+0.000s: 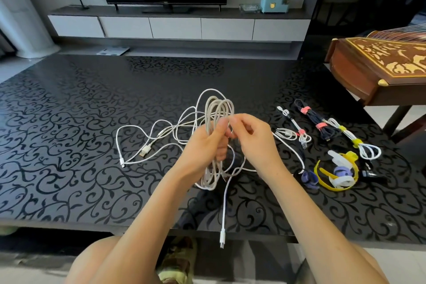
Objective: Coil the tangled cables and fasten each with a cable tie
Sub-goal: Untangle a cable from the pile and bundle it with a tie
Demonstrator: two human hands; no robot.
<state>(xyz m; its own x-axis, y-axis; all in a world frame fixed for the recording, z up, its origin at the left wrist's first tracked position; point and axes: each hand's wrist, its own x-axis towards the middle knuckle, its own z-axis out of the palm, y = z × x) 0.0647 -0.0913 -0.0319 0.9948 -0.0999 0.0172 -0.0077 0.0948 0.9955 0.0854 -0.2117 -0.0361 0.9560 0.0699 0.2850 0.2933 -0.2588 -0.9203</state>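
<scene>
My left hand [206, 145] grips a coil of white cable [219, 108] upright above the black patterned table [69, 145]. My right hand [253, 138] pinches a strand of the same cable beside the coil's upper loops. One end with a connector [222, 238] hangs down past the table's front edge. More tangled white cable [147, 143] lies on the table to the left, with a USB plug [145, 151]. Loose cable ties [338, 173], yellow, white and purple, lie in a heap at the right.
Three tied cable bundles lie at the right: a white one [297, 130], a dark one with pink ties [317, 120], a white one with yellow ties [352, 139]. A wooden zither [378, 64] stands far right. A TV console [179, 23] is beyond the table.
</scene>
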